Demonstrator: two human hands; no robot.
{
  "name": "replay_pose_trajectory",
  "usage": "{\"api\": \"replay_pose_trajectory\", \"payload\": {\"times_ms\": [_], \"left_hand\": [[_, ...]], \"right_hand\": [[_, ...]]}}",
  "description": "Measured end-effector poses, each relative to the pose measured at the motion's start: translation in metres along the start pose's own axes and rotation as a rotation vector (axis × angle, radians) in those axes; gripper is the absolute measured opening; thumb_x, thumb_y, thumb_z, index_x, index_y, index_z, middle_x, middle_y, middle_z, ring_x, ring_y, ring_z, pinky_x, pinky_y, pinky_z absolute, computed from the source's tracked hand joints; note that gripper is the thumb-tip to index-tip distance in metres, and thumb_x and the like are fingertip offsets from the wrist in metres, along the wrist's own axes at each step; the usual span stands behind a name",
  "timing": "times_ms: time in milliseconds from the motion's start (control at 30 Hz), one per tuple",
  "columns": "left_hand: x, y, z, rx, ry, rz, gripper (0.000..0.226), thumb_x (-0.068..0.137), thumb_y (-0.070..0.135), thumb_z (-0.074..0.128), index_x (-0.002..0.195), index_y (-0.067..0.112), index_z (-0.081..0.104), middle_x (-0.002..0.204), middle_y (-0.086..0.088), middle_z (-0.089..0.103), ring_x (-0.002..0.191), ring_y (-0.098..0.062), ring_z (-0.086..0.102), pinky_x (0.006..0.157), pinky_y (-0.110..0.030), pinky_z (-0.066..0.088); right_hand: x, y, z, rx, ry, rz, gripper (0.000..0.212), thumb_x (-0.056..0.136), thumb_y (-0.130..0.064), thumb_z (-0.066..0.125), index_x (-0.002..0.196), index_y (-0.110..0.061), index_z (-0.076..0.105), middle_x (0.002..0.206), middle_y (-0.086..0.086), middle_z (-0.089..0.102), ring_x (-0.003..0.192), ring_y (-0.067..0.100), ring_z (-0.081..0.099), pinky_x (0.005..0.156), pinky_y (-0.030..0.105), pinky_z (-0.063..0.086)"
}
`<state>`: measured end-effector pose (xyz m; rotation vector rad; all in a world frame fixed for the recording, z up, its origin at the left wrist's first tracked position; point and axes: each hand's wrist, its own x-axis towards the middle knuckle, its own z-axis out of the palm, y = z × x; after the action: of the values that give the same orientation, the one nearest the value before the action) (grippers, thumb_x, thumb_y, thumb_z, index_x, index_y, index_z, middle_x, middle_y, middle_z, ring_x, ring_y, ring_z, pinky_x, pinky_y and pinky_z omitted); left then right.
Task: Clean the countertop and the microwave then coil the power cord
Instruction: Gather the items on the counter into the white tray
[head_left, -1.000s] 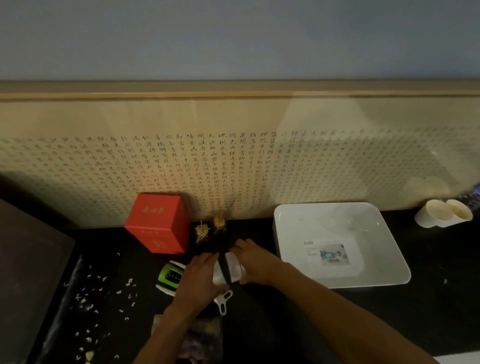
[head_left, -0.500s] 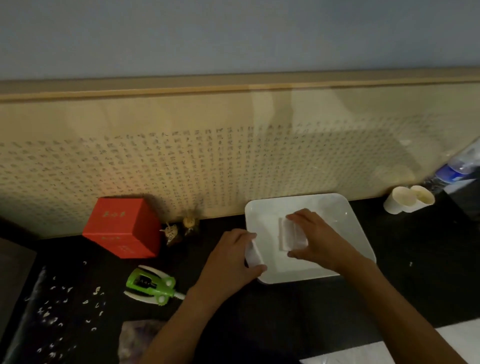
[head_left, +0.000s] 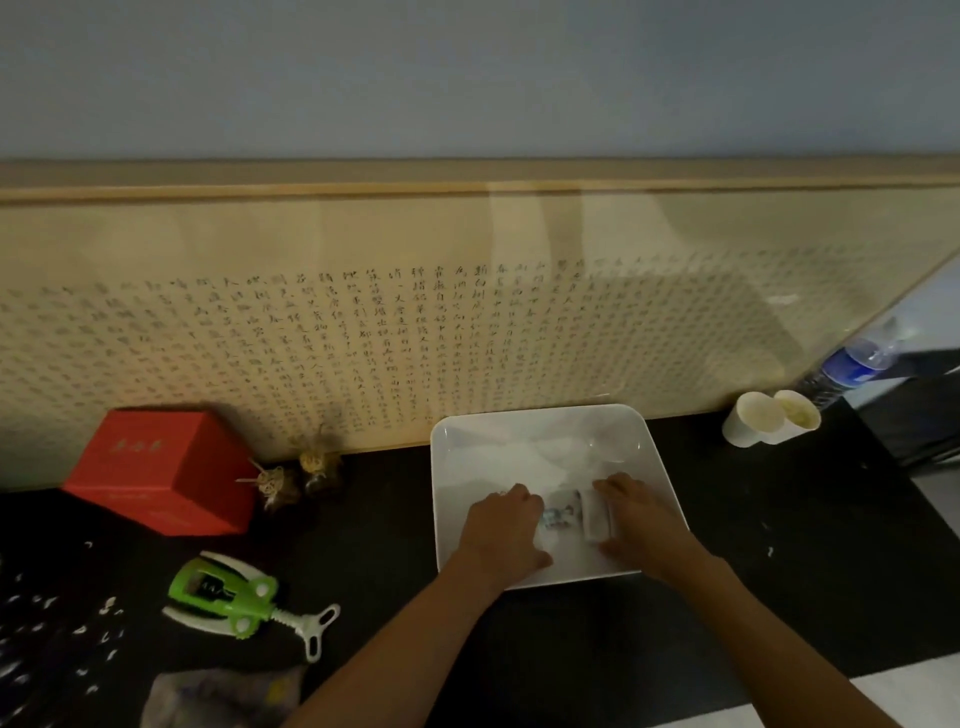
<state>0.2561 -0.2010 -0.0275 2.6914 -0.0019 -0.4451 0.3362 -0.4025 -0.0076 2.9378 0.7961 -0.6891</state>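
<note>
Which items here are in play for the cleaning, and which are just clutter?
In play: left hand, right hand, folded white wipe, white tray, black countertop, white crumbs.

Lying about: red box, green corkscrew, paper cups, water bottle.

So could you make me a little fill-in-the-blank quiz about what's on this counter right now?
1. Both hands, the left hand and the right hand, rest inside the white ____.
2. The box standing against the back panel is coloured ____.
3. The green and white tool lies on the black countertop to the ____ of the tray.
4. Near the water bottle lie ____ paper cups on their sides.

Missing words: tray; red; left; two
</note>
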Motion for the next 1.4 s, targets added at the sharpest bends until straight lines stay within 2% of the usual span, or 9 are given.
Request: {"api": "replay_pose_trajectory", "payload": {"times_ms": [233,367,467,600,800,967,1067,1167,1400], "left_hand": [[0.014,0.011,0.014,-0.102,-0.033,-0.041,0.061,0.083,0.035,0.081,0.134,0.015,0.056,0.14,-0.003,0.041,0.106,-0.03,0.064,0.095,-0.042,0.055],[0.021,0.015,0.023,-0.21,0.009,-0.025,0.068,0.083,0.024,0.083,0.141,0.019,0.05,0.147,-0.003,0.029,0.112,-0.029,0.063,0.101,-0.035,0.053],[0.026,0.019,0.025,-0.252,0.062,-0.046,0.061,0.082,0.021,0.084,0.132,0.016,0.05,0.138,-0.006,0.03,0.104,-0.028,0.064,0.096,-0.031,0.053],[0.037,0.026,0.025,-0.229,0.081,-0.014,0.038,0.084,0.011,0.077,0.109,0.015,0.049,0.122,-0.007,0.038,0.082,-0.023,0.057,0.076,-0.028,0.049],[0.045,0.027,0.031,-0.266,0.058,0.058,0.023,0.082,0.002,0.071,0.089,0.017,0.056,0.1,0.001,0.044,0.085,-0.019,0.05,0.072,-0.023,0.036],[0.046,0.028,0.033,-0.296,0.07,0.055,0.025,0.081,0.02,0.08,0.09,0.018,0.056,0.102,0.0,0.045,0.087,-0.017,0.049,0.074,-0.024,0.037],[0.051,0.036,0.041,-0.228,0.156,0.024,0.042,0.083,0.04,0.078,0.111,0.011,0.064,0.114,-0.007,0.055,0.102,-0.022,0.055,0.086,-0.03,0.048],[0.052,0.044,0.046,-0.234,0.204,0.006,0.046,0.09,0.041,0.07,0.123,0.009,0.064,0.121,-0.01,0.056,0.111,-0.025,0.054,0.094,-0.034,0.048],[0.042,0.026,0.035,-0.328,0.145,0.114,0.014,0.089,0.021,0.073,0.089,0.012,0.061,0.1,-0.003,0.05,0.087,-0.018,0.051,0.077,-0.027,0.04]], "right_hand": [[0.005,0.007,0.006,-0.003,0.007,-0.011,0.078,0.09,-0.033,0.067,0.154,-0.017,0.025,0.159,0.005,0.025,0.144,0.022,0.032,0.117,0.037,0.03],[-0.004,0.014,0.008,0.022,0.032,0.059,0.055,0.092,-0.026,0.063,0.14,-0.018,0.038,0.146,0.006,0.034,0.131,0.024,0.043,0.108,0.041,0.044],[-0.009,0.017,0.009,0.02,-0.011,0.106,0.048,0.095,-0.023,0.06,0.137,-0.018,0.036,0.133,0.005,0.047,0.119,0.023,0.055,0.099,0.04,0.052],[-0.005,0.016,0.012,0.016,-0.061,0.077,0.049,0.096,-0.026,0.06,0.139,-0.019,0.037,0.13,0.007,0.052,0.119,0.026,0.057,0.1,0.041,0.051],[0.002,0.018,0.011,-0.012,-0.046,0.056,0.046,0.096,-0.023,0.06,0.137,-0.017,0.041,0.127,0.008,0.05,0.116,0.027,0.056,0.097,0.041,0.052],[0.008,0.017,0.007,0.013,-0.026,0.078,0.041,0.097,-0.026,0.055,0.135,-0.016,0.043,0.124,0.009,0.052,0.111,0.028,0.057,0.095,0.042,0.052],[0.009,0.011,0.003,0.04,-0.041,0.107,0.043,0.094,-0.038,0.058,0.129,-0.016,0.049,0.122,0.008,0.053,0.11,0.027,0.058,0.097,0.04,0.051],[0.009,0.009,0.003,0.075,-0.043,0.126,0.044,0.093,-0.047,0.058,0.124,-0.016,0.053,0.12,0.007,0.055,0.109,0.026,0.059,0.095,0.038,0.051],[0.004,0.009,0.005,0.066,-0.025,0.141,0.035,0.097,-0.04,0.055,0.124,-0.02,0.05,0.123,0.006,0.051,0.11,0.026,0.057,0.095,0.041,0.052]]}}
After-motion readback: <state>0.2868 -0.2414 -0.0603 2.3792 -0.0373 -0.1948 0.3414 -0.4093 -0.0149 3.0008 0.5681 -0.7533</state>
